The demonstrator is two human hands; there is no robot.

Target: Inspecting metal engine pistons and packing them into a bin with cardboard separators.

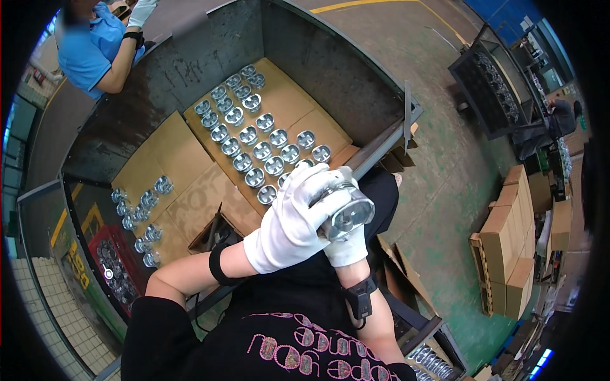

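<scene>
A shiny metal piston (349,217) is held up in front of my body, near the close edge of a large metal bin. My left hand (289,222), in a white glove, wraps its fingers over the piston's side. Also white-gloved, my right hand (346,249) supports the same piston from behind and below; most of its fingers are hidden by the piston and the left hand. Beyond my hands, rows of similar pistons (262,150) stand on the cardboard lining (305,95) of the bin. A smaller group of pistons (149,199) sits on the left cardboard sheet.
High dark walls (318,57) surround the bin. At lower left, a red crate (101,247) holds many metal parts. A co-worker in blue (105,51) stands past the far left wall. Stacked cartons (508,235) rest on a pallet at right, with another parts bin (489,82) behind.
</scene>
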